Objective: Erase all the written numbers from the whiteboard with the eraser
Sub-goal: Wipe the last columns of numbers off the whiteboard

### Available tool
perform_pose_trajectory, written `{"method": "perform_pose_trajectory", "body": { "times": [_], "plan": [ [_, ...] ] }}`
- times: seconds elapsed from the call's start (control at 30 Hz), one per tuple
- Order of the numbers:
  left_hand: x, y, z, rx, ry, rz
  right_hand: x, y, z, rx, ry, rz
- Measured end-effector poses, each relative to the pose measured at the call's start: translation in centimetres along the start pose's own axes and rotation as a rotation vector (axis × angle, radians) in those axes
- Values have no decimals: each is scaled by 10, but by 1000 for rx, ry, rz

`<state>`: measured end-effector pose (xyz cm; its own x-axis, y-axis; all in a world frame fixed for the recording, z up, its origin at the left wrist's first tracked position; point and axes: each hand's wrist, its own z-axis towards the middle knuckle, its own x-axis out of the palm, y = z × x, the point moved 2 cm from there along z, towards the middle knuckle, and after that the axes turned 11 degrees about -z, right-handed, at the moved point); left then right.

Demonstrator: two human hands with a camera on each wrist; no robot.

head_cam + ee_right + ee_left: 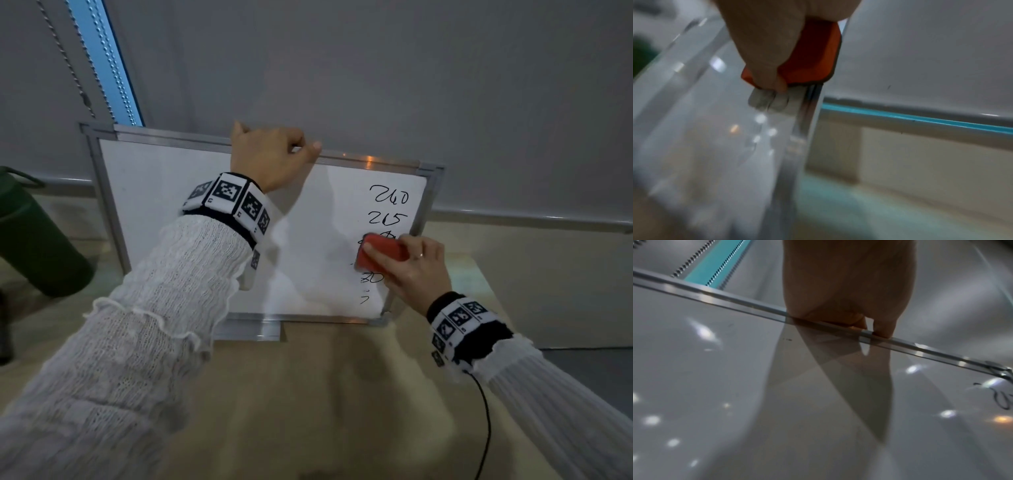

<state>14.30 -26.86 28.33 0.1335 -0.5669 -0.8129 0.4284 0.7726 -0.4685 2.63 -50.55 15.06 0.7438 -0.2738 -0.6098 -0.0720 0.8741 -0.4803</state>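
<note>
A silver-framed whiteboard [178,192] leans against the wall on the table. Black handwritten numbers [388,207] run down its right side; the lower ones look smeared. My left hand [270,157] grips the board's top edge [731,301], fingers curled over the frame. My right hand [409,265] holds a red eraser [380,251] pressed flat on the board over the middle numbers, near the right frame. In the right wrist view the eraser [813,53] sits under my fingers, and the picture is blurred.
A dark green bottle [37,240] stands on the table left of the board. A black cable [486,421] trails from my right wrist across the beige tabletop [325,394]. Bead chains [92,65] hang by the window strip behind.
</note>
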Motion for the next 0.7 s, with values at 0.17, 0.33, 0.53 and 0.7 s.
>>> {"method": "perform_pose_trajectory", "body": {
  "times": [0.17,0.33,0.53,0.7],
  "plan": [
    [4,3,1,7,-7,6,13,22,-22,-190,91,41],
    [1,1,1,14,-14,8,7,-1,13,-256,0,-3],
    [4,3,1,13,-6,22,-13,-24,60,143,53,53],
    [3,0,-1,21,-15,12,7,11,-13,-345,57,-11]
  ]
}}
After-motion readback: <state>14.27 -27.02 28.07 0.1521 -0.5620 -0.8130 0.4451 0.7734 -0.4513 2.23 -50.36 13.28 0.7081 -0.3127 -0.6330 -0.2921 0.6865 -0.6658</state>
